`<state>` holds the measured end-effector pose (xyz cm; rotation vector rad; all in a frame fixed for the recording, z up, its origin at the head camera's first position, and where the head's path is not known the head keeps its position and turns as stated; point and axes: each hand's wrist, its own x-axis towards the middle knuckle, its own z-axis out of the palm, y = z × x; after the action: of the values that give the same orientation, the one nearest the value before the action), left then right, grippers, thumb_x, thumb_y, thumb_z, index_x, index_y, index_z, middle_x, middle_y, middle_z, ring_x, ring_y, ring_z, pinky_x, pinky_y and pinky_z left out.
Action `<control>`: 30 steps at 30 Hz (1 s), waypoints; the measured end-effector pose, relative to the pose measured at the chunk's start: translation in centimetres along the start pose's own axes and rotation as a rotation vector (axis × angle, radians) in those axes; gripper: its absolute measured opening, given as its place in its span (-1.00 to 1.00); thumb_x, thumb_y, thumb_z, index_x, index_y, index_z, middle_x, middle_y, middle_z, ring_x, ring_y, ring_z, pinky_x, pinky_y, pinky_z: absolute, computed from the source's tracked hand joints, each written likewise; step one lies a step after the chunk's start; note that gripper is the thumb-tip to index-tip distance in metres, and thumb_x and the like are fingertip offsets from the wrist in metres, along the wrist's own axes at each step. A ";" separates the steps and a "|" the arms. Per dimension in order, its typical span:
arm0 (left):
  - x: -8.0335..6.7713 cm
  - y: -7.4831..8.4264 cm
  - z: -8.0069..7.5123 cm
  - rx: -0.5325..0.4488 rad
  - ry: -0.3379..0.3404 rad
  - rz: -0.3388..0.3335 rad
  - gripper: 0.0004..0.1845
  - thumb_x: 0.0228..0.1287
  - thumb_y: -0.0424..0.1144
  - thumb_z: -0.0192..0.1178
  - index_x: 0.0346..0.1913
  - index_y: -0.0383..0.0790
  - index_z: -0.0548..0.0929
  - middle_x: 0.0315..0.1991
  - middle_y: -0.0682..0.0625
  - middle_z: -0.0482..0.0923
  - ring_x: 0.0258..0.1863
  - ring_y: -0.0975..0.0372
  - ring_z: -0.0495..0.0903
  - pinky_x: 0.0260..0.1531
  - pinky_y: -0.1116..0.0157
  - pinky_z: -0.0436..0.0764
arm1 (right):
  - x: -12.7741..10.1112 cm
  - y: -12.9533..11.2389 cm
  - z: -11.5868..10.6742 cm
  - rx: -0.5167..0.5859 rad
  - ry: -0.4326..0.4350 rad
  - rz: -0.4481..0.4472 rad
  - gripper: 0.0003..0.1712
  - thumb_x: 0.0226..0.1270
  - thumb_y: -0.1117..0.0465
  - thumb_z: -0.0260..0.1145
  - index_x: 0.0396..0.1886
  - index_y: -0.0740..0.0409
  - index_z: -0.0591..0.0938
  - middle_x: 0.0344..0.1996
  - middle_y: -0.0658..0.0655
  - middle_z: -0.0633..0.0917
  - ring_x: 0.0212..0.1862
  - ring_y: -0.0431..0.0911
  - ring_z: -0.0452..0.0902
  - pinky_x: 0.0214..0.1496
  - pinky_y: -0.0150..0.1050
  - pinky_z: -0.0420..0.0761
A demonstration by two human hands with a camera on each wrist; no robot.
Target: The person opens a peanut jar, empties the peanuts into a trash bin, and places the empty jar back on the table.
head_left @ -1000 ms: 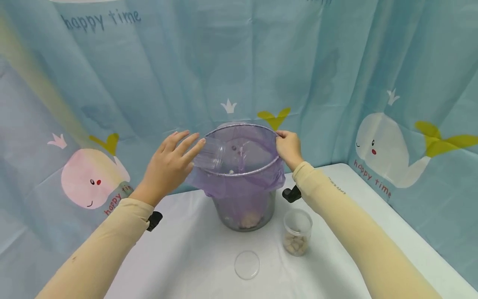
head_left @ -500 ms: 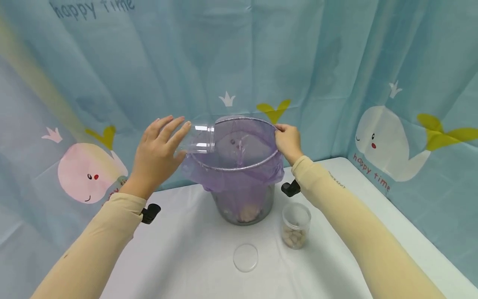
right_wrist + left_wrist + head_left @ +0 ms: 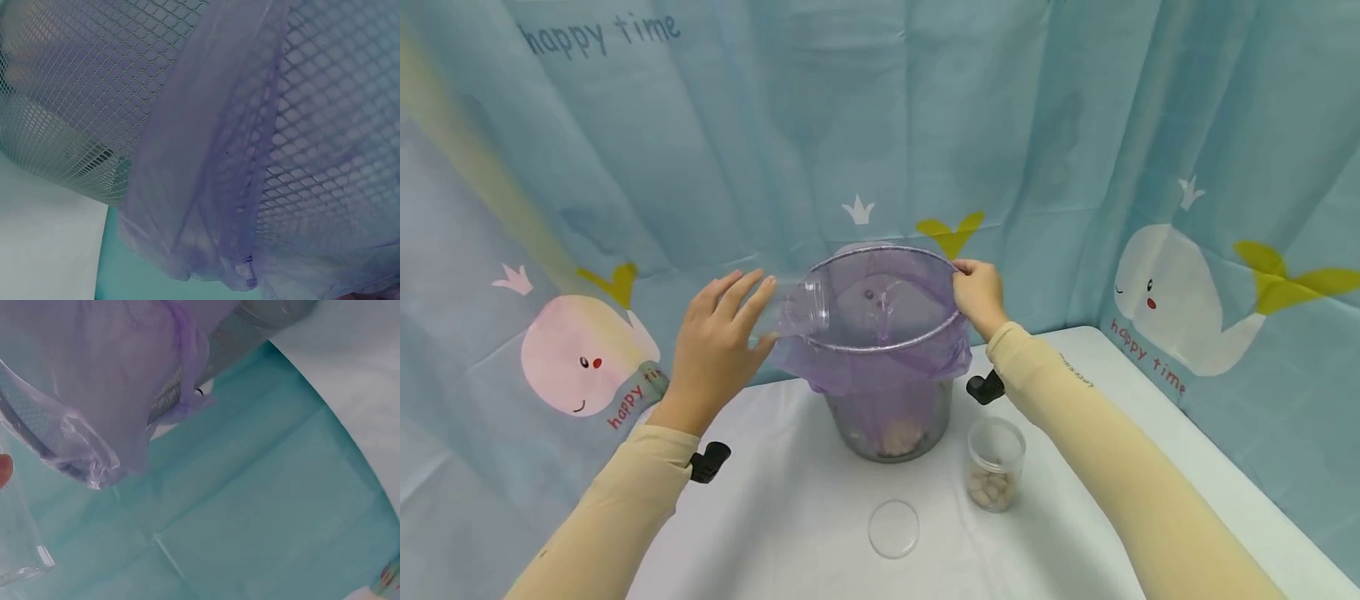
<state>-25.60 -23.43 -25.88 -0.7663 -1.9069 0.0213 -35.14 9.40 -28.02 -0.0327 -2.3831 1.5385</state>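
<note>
My left hand holds an empty clear jar on its side, its mouth pointing at the left rim of a wire mesh bin. A purple bag lines the bin and folds over the rim. My right hand grips the bin's right rim and the bag edge. In the left wrist view the clear jar is at the lower left, below the purple bag. The right wrist view shows only the mesh bin and the hanging purple bag.
A second clear jar partly filled with pale lumps stands right of the bin on the white table. A round clear lid lies in front. Black clips hold the table cloth. A blue whale-print curtain encloses the table.
My left hand has drawn the empty jar back to the left, from over the bin's mouth to just outside its rim. The right hand has stayed on the rim.
</note>
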 end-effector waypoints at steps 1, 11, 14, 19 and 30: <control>-0.3 0.1 -0.1 -0.004 0.012 -0.022 -0.16 -0.29 -0.48 0.58 0.23 -0.28 0.52 0.17 -0.27 0.57 0.17 -0.19 0.51 0.18 -0.14 0.54 | 0.0 0.0 0.0 -0.004 0.000 -0.002 -0.57 0.52 0.25 0.02 0.29 0.21 0.56 0.22 0.24 0.63 -0.15 -0.01 0.57 -0.42 -0.40 0.43; -1.6 0.8 -0.6 -0.041 0.077 -0.150 -0.19 -0.30 -0.45 0.57 0.20 -0.24 0.56 0.14 -0.25 0.60 0.15 -0.18 0.52 0.13 -0.17 0.54 | 0.5 -0.4 0.3 0.010 -0.007 0.020 -0.56 0.51 0.26 0.02 0.29 0.21 0.56 0.23 0.25 0.63 -0.14 -0.02 0.67 -0.16 -0.22 0.69; -1.8 1.1 -0.7 -0.051 0.083 -0.180 -0.19 -0.29 -0.43 0.57 0.21 -0.24 0.55 0.15 -0.25 0.60 0.16 -0.20 0.51 0.15 -0.17 0.52 | 0.7 -0.3 0.4 0.036 -0.016 0.031 -0.56 0.52 0.26 0.02 0.30 0.23 0.55 0.25 0.25 0.61 0.17 0.06 0.58 0.01 -0.17 0.66; -2.4 1.7 -0.8 -0.081 0.099 -0.239 -0.18 -0.28 -0.41 0.58 0.22 -0.27 0.54 0.16 -0.25 0.58 0.16 -0.22 0.49 0.15 -0.16 0.48 | 1.0 -0.1 0.2 0.015 -0.033 0.032 -0.55 0.54 0.25 0.00 0.31 0.20 0.54 0.22 0.25 0.63 -0.16 0.00 0.56 -0.38 -0.39 0.47; -4.9 2.7 -0.7 -0.113 0.124 -0.314 -0.15 -0.34 -0.42 0.61 0.21 -0.32 0.54 0.11 -0.29 0.59 0.09 -0.24 0.49 0.10 -0.16 0.45 | 1.2 -0.5 0.0 -0.024 -0.087 0.023 -0.51 0.52 0.26 -0.03 0.36 0.25 0.47 0.29 0.27 0.57 -0.21 -0.06 0.46 -0.37 -0.40 0.45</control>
<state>-22.40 -24.03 -30.49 -0.5227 -1.9009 -0.3241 -36.16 9.46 -27.31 0.0021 -2.4769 1.5511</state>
